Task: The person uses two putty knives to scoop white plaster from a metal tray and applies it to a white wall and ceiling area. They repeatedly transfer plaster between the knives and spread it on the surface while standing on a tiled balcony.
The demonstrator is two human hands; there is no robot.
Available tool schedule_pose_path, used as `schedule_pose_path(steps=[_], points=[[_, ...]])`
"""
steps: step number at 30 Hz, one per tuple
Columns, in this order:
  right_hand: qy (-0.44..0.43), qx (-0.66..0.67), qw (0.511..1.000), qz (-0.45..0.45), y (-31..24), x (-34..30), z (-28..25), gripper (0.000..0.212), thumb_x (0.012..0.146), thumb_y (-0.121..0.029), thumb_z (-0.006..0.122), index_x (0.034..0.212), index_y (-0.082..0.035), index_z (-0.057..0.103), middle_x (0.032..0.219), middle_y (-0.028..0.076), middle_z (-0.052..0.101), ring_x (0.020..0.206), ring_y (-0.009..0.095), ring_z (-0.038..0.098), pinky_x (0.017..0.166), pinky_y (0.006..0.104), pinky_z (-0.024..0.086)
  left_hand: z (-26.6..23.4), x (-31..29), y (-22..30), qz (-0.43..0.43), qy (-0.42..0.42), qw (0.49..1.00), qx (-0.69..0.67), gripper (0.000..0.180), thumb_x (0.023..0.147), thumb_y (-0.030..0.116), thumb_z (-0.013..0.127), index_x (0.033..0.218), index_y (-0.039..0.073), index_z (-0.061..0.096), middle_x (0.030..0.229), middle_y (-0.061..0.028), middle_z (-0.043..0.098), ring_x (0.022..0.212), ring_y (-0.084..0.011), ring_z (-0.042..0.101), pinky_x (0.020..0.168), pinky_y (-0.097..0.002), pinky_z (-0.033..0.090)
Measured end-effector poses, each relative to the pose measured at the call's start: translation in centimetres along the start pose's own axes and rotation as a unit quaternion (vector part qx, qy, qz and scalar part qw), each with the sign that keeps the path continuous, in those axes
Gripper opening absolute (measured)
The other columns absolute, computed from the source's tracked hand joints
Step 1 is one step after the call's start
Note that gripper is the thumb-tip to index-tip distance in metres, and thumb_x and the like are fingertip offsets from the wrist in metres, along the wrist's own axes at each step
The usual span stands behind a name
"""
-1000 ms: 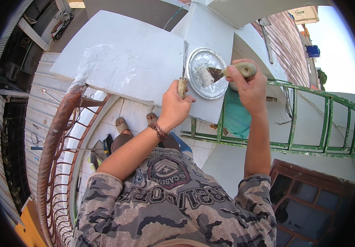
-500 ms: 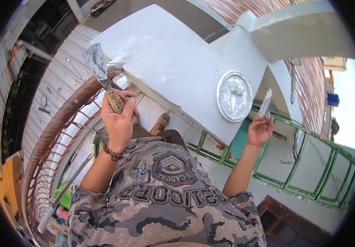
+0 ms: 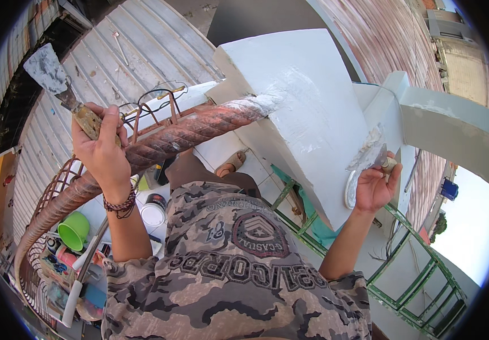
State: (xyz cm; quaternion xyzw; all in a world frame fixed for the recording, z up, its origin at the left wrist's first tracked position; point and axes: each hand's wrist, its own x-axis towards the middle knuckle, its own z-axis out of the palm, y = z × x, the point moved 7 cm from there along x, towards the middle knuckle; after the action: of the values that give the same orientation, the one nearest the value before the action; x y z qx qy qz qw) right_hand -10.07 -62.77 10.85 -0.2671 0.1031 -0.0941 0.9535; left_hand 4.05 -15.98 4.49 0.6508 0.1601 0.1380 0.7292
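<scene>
Patchily white-smeared, both scrapers (image 3: 65, 92)

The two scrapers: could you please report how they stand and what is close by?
Left hand: grip closed on left scraper, smeared. Right hand: holding right scraper, loaded with white paste. Rusty twisted rail close beside left hand.

Upright head-mounted fisheye camera faces steeply down over the grey-brown camouflage fabric shirt (image 3: 227, 255); bare left hand (image 3: 104, 152) and bare right hand (image 3: 372, 191) appear at close range.
</scene>
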Motion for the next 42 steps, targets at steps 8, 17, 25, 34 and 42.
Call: schedule_pose_path(steps=[8,17,25,34,42], points=[[0.064,-0.045,0.997,0.023,-0.5,-1.3,0.7,0.040,0.102,-0.032,0.044,0.121,0.002,0.051,0.116,0.022,0.061,0.104,0.027,0.063,0.080,0.0306,0.057,3.0,-3.5,-0.7,-0.121,-0.070,0.990,-0.005,0.014,0.088,0.004,0.063,0.093,0.002,0.050,0.071,-0.0007,0.051,0.048,-0.0041,0.043,0.041,-0.0179,0.032],[0.116,-0.023,0.992,0.049,-0.4,-1.3,-0.1,0.042,0.100,-0.034,0.047,0.116,0.004,0.055,0.118,0.018,0.062,0.102,0.027,0.064,0.075,0.0305,0.058,4.2,-5.5,-0.8,-0.124,-0.118,0.984,0.056,0.015,0.086,0.004,0.065,0.092,0.002,0.051,0.079,0.0013,0.050,0.071,-0.0054,0.043,0.064,-0.0205,0.036],[0.130,-0.031,0.991,0.026,-0.8,-2.3,-0.6,0.039,0.100,-0.032,0.048,0.114,0.003,0.056,0.116,0.018,0.062,0.096,0.027,0.066,0.073,0.0295,0.058,5.1,-5.8,-0.9,-0.077,-0.140,0.984,0.082,0.013,0.089,0.004,0.063,0.092,0.002,0.050,0.073,0.0009,0.050,0.056,-0.0036,0.041,0.050,-0.0189,0.031],[0.236,-0.162,0.954,-0.090,-1.6,-5.2,-2.7,0.035,0.101,-0.029,0.045,0.110,0.004,0.056,0.098,0.016,0.066,0.077,0.022,0.066,0.065,0.0268,0.058,5.6,-6.0,-1.5,-0.094,-0.144,0.980,0.099,0.015,0.088,0.006,0.065,0.093,0.001,0.053,0.080,0.0014,0.050,0.071,-0.0056,0.043,0.064,-0.0199,0.037],[0.247,-0.150,0.951,-0.107,-1.0,-7.0,-3.5,0.026,0.098,-0.027,0.051,0.109,-0.004,0.056,0.102,0.008,0.065,0.078,0.018,0.065,0.062,0.0244,0.056,6.1,-5.7,-2.4,-0.068,-0.154,0.982,0.089,0.012,0.089,0.004,0.064,0.093,0.003,0.053,0.077,0.0015,0.049,0.060,-0.0030,0.041,0.051,-0.0177,0.033]])
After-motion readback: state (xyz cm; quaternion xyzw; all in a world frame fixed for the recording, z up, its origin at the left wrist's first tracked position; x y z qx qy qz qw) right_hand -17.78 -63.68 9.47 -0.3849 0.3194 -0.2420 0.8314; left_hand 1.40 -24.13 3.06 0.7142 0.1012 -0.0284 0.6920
